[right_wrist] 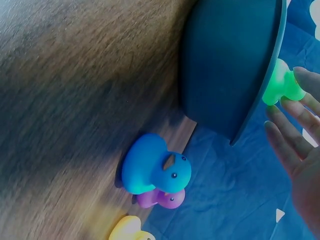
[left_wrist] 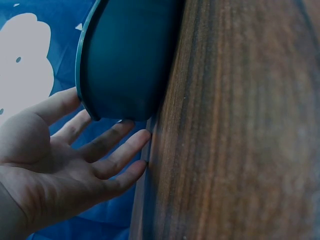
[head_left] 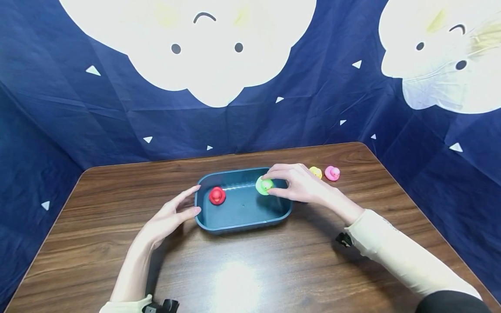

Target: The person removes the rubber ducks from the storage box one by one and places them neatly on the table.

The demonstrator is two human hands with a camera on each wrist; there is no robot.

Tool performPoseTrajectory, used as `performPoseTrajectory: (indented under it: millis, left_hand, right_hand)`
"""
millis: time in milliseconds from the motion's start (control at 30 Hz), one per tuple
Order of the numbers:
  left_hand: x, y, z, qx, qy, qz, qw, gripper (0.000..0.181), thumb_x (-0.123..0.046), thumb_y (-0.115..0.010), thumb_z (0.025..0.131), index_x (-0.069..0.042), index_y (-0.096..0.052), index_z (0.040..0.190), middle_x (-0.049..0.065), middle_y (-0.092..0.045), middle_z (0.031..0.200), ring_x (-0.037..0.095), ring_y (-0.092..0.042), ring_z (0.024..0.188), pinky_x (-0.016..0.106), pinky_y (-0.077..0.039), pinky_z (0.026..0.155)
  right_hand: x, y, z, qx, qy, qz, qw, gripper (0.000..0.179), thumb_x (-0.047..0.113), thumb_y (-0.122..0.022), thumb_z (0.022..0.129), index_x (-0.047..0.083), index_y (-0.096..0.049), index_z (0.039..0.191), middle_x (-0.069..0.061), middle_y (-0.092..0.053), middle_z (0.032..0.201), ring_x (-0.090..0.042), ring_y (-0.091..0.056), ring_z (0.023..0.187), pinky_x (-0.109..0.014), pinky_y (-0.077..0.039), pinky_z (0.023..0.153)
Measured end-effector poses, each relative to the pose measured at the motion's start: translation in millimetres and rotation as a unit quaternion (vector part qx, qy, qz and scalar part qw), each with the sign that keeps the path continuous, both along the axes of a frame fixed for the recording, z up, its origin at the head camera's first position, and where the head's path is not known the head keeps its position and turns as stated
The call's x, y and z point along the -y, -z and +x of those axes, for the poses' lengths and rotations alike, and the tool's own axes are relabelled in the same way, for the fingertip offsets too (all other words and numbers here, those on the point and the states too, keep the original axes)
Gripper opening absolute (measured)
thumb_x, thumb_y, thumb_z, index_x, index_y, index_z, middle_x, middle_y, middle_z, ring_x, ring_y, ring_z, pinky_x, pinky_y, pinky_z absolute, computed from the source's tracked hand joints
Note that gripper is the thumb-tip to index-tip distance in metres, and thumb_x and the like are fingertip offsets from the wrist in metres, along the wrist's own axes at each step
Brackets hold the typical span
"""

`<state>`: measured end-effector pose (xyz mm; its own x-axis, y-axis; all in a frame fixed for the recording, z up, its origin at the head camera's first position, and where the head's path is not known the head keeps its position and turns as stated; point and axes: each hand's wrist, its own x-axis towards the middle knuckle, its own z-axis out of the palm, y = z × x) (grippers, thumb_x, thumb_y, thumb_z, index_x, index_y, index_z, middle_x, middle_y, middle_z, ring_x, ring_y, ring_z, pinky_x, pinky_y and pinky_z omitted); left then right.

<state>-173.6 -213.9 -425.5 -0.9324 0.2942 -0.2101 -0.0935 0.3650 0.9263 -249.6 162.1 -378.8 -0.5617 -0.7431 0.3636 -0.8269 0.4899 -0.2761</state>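
One green duck (head_left: 263,184) is over the right part of one container (head_left: 238,213), pinched by the right hand (head_left: 295,178); the left hand (head_left: 166,221) touches the container's left edge with straight, unclenched fingers (head_left: 189,193). Inside sits one red duck (head_left: 217,196); rightward, there are one blue duck (right_wrist: 142,165), one purple duck (right_wrist: 171,199), one yellow duck (head_left: 315,172) and one pink duck (head_left: 332,173). The surface (head_left: 297,261) gives wider room nearer the person.

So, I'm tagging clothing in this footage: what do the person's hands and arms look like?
The left hand and right hand are gloveless. The left sleeve and right sleeve are cream. A left device and right device, both small and black, sit by the cuffs. Black material shows farther up the right sleeve.
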Motion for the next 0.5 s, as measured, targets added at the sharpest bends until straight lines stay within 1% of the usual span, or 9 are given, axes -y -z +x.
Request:
performPoseTrajectory:
  millis: [100, 200, 300, 367, 433, 500]
  left_hand:
    - [0.0, 0.0, 0.0, 0.0, -0.001, 0.0, 1.0, 0.071, -0.027, -0.065, 0.102, -0.026, -0.029, 0.163, 0.023, -0.042, 0.159, 0.04, -0.05, 0.143, 0.063, -0.03, 0.123]
    - [-0.1, 0.0, 0.1, 0.0, -0.001, 0.0, 1.0, 0.071, -0.027, -0.065, 0.102, -0.025, -0.029, 0.163, 0.023, -0.042, 0.159, 0.04, -0.05, 0.143, 0.063, -0.03, 0.123]
    - [0.0, 0.1, 0.1, 0.0, -0.001, 0.0, 1.0, 0.071, -0.027, -0.065, 0.102, -0.025, -0.029, 0.163, 0.023, -0.042, 0.159, 0.04, -0.05, 0.143, 0.062, -0.03, 0.123]
    - [0.1, 0.1, 0.1, 0.0, 0.0, 0.0, 1.0, 0.071, -0.027, -0.065, 0.102, -0.025, -0.029, 0.163, 0.023, -0.042, 0.159, 0.04, -0.05, 0.143, 0.062, -0.03, 0.123]
    - [0.0, 0.1, 0.2, 0.0, -0.001, -0.001, 1.0, 0.071, -0.027, -0.065, 0.102, -0.025, -0.029, 0.163, 0.023, -0.042, 0.159, 0.04, -0.05, 0.143, 0.062, -0.03, 0.123]
    - [-0.4, 0.0, 0.4, 0.001, -0.001, -0.001, 1.0, 0.071, -0.026, -0.065, 0.102, -0.024, -0.029, 0.163, 0.024, -0.042, 0.159, 0.04, -0.05, 0.143, 0.062, -0.03, 0.123]
  right_hand:
    - [-2, -1.9, 0.2, 0.001, 0.002, 0.003, 1.0, 0.032, 0.029, -0.081, 0.089, 0.019, -0.077, 0.119, 0.008, -0.073, 0.106, -0.007, -0.059, 0.073, -0.021, -0.047, 0.06]
    - [-5, -2.9, 1.0, 0.008, 0.007, 0.004, 0.9999, 0.031, 0.029, -0.08, 0.09, 0.02, -0.076, 0.12, 0.01, -0.072, 0.107, -0.01, -0.057, 0.065, -0.019, -0.043, 0.057]
    - [-8, -3.9, 1.9, 0.01, 0.015, 0.005, 0.9998, 0.032, 0.03, -0.08, 0.091, 0.021, -0.076, 0.121, 0.011, -0.071, 0.107, -0.008, -0.054, 0.062, -0.018, -0.042, 0.055]
    - [-10, -4.2, 2.4, 0.009, 0.021, 0.006, 0.9997, 0.032, 0.03, -0.08, 0.09, 0.022, -0.076, 0.121, 0.012, -0.07, 0.108, -0.009, -0.056, 0.061, -0.018, -0.042, 0.055]
    - [-11, -4.3, 2.7, 0.004, 0.026, 0.009, 0.9996, 0.032, 0.031, -0.08, 0.09, 0.023, -0.076, 0.121, 0.013, -0.07, 0.108, -0.004, -0.053, 0.062, -0.018, -0.042, 0.054]
    - [-13, -4.5, 3.2, 0.002, 0.029, 0.01, 0.9995, 0.032, 0.031, -0.08, 0.09, 0.023, -0.076, 0.121, 0.013, -0.07, 0.108, -0.003, -0.053, 0.063, -0.018, -0.043, 0.055]
